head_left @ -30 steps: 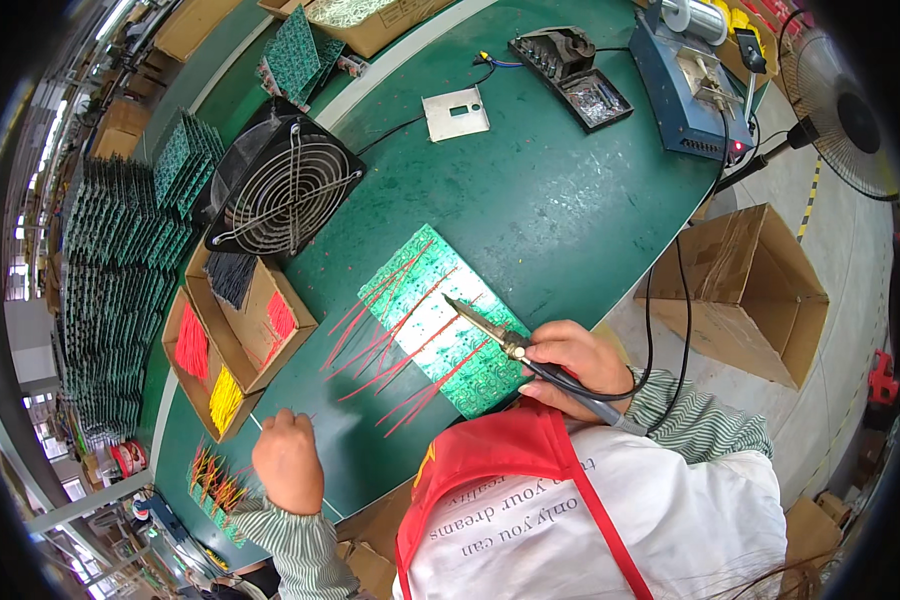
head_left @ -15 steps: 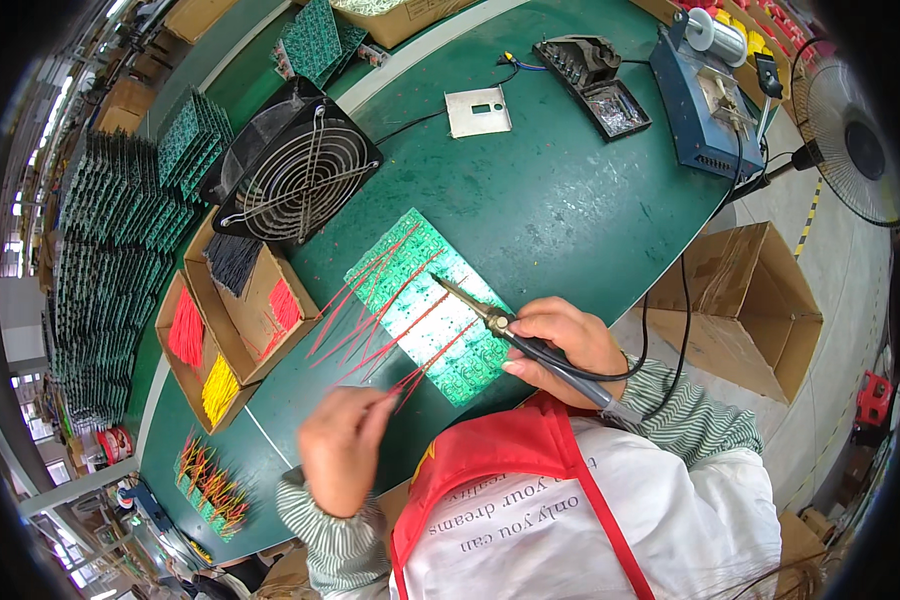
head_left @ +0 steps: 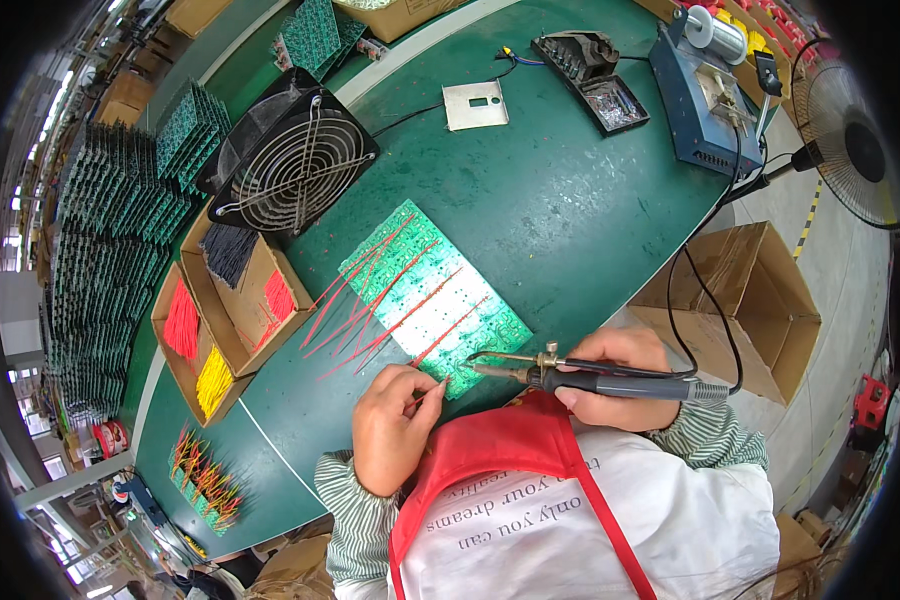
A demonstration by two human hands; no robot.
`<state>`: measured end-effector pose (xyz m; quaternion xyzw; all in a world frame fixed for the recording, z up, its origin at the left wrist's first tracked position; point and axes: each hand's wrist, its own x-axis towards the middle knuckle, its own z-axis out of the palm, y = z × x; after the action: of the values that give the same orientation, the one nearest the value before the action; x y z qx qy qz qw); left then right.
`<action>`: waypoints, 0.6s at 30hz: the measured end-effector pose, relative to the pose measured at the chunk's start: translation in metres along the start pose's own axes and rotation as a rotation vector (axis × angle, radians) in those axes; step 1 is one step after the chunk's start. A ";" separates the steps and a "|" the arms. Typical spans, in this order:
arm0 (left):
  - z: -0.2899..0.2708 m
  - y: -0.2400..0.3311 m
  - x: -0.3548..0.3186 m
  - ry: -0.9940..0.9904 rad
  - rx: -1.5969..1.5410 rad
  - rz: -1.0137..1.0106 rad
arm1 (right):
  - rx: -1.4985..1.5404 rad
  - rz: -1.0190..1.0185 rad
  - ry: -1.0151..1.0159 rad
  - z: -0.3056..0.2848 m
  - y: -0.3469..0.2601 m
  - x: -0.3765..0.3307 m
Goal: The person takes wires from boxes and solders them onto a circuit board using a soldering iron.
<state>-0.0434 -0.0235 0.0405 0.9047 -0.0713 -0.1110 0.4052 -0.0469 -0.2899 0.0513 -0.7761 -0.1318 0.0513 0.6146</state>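
A green circuit board panel lies slanted on the green table before me, with several red wires across it that run off its left edge. My right hand is closed round the grey handle of a soldering iron, which has a thin brass-coloured tube beside its tip. That tip is over the near part of the panel. At the panel's near left edge, my left hand pinches red wire close to the iron's tip; its far end is hidden by my fingers.
Left of the panel stand a cardboard box of red, yellow and black wires and a black fan. Stacked boards rise farther left. A blue solder feeder and an open black case sit at the back right.
The iron has moved down from the panel's middle to its near part, swinging nearly level. My left hand has moved right, to the panel's near edge.
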 end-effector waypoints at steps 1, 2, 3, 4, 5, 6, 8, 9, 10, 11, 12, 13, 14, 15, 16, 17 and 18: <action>0.001 -0.001 0.001 0.002 -0.001 0.001 | -0.001 0.001 0.000 0.001 -0.001 0.001; 0.001 -0.003 0.002 0.004 -0.004 0.000 | -0.018 0.027 -0.004 0.004 -0.003 0.003; 0.002 -0.005 0.003 0.003 -0.008 -0.002 | -0.036 0.055 -0.009 0.006 -0.003 0.005; 0.001 -0.002 0.002 0.008 -0.006 0.002 | -0.032 0.046 -0.006 0.006 -0.004 0.004; 0.000 0.000 0.001 0.012 -0.005 0.005 | -0.039 0.062 -0.011 0.006 -0.004 0.003; 0.000 0.002 0.000 0.016 0.002 0.007 | -0.047 0.077 -0.016 0.006 -0.005 0.002; -0.001 -0.001 0.003 0.012 -0.011 0.006 | -0.052 0.087 -0.029 0.007 -0.005 0.006; -0.001 -0.002 0.004 0.010 -0.013 0.005 | -0.056 0.093 -0.040 0.008 -0.006 0.009; -0.001 -0.003 0.004 0.010 -0.015 0.010 | -0.057 0.096 -0.042 0.009 -0.006 0.009; -0.001 -0.004 0.005 0.009 -0.016 0.017 | -0.047 0.105 -0.044 0.010 -0.006 0.010; -0.001 -0.004 0.005 0.008 -0.017 0.017 | -0.037 0.113 -0.044 0.011 -0.006 0.011; -0.001 -0.004 0.005 0.006 -0.022 0.008 | -0.037 0.115 -0.047 0.012 -0.006 0.012; -0.001 -0.004 0.005 0.005 -0.026 0.000 | -0.023 0.129 -0.054 0.013 -0.004 0.012; -0.001 -0.004 0.005 0.004 -0.026 -0.001 | -0.010 0.142 -0.061 0.014 -0.004 0.012; 0.000 -0.004 0.004 0.010 -0.024 0.006 | -0.010 0.144 -0.063 0.013 -0.004 0.012; 0.001 -0.004 0.004 0.015 -0.022 0.014 | -0.008 0.148 -0.069 0.012 -0.005 0.013; 0.001 -0.004 0.004 0.015 -0.022 0.013 | -0.006 0.152 -0.075 0.011 -0.005 0.013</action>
<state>-0.0399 -0.0225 0.0364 0.9004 -0.0729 -0.1025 0.4165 -0.0376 -0.2748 0.0546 -0.7833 -0.0957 0.1266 0.6010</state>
